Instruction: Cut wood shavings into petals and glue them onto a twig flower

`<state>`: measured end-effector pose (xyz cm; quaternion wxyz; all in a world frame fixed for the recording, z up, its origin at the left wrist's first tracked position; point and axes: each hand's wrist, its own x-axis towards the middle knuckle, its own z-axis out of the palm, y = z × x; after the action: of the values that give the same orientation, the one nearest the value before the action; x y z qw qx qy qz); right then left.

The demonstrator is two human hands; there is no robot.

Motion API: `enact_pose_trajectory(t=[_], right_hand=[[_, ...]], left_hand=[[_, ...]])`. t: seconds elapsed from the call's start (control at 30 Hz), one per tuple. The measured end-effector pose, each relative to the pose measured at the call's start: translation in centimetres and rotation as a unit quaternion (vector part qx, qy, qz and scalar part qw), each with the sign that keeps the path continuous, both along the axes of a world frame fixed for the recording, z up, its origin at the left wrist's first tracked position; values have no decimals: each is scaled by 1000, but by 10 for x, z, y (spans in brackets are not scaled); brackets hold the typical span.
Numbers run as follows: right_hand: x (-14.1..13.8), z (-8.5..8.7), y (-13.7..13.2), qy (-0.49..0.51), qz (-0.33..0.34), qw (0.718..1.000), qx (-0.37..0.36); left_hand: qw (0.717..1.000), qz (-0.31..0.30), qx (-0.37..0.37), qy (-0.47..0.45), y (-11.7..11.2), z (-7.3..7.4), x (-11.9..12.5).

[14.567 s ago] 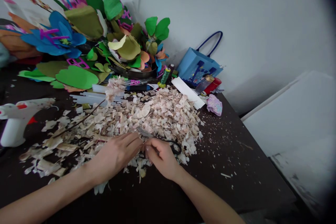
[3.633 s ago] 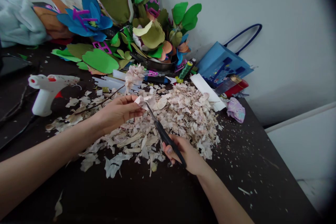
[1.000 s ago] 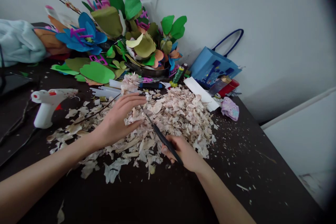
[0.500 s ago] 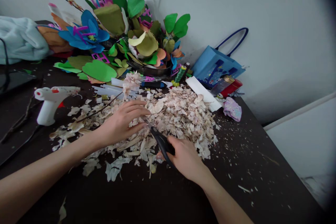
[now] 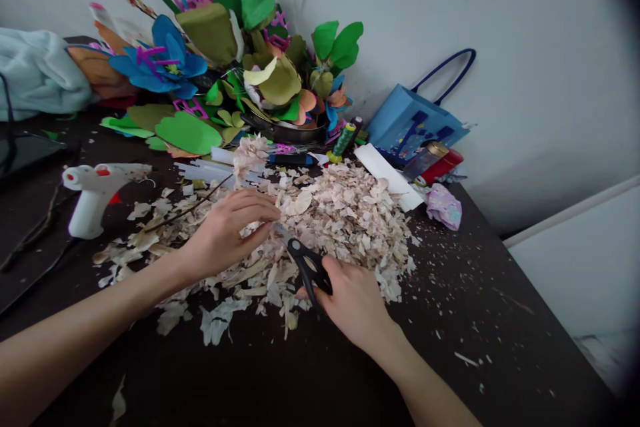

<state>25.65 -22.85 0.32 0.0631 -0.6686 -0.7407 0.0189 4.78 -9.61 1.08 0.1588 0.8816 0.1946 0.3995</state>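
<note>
A wide heap of pale pink paper scraps [image 5: 345,213] covers the middle of the dark table [image 5: 480,320]. My left hand [image 5: 227,233] rests on the heap with its fingers curled, pinching among the scraps at its fingertips. What it pinches is too small to name. My right hand [image 5: 353,300] grips the black handles of a pair of scissors [image 5: 305,267]. The blades lie low across the scraps and point up-left toward my left fingertips.
A white glue gun [image 5: 95,190] stands at the left. Colourful paper flowers and leaves [image 5: 225,73] pile up at the back. A blue bag [image 5: 415,127], thread spools [image 5: 345,139], a white strip [image 5: 390,177] and a crumpled pink wad [image 5: 444,205] sit back right.
My right hand has slid the scissors lower and closer to my left hand, flatter on the heap. My left fingers have curled in from a spread pose.
</note>
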Motion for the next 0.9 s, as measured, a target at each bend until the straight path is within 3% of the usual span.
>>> enact_pose_trajectory(t=[0.1,0.2,0.27,0.33,0.47,0.53,0.67,0.77,0.9], right_hand=[[2,2,1,9,-11,1000,-6],[7,7,4,68,-34,995,-60],[13,10,7,184,-49,975,-110],[18,11,9,349,-67,923,-148],[20,9,11,595,-86,781,-170],[17,10,11,657,-82,734,-152],[8,9,11,732,-64,666,-133],[2,4,10,757,-60,638,-128],[-7,-2,8,776,-87,611,-130]], left_hand=[[988,35,-130,-72,0,5,-2],[931,70,-319,-162,6,7,-5],[889,60,-406,-204,11,4,-6],[862,17,-459,-215,15,0,-6],[825,-59,-519,-215,12,-6,-3],[833,-74,-511,-196,6,-5,-2],[898,-106,-415,-100,-11,1,1],[937,-144,-314,-56,-23,4,4],[963,-162,-215,-18,-33,3,10]])
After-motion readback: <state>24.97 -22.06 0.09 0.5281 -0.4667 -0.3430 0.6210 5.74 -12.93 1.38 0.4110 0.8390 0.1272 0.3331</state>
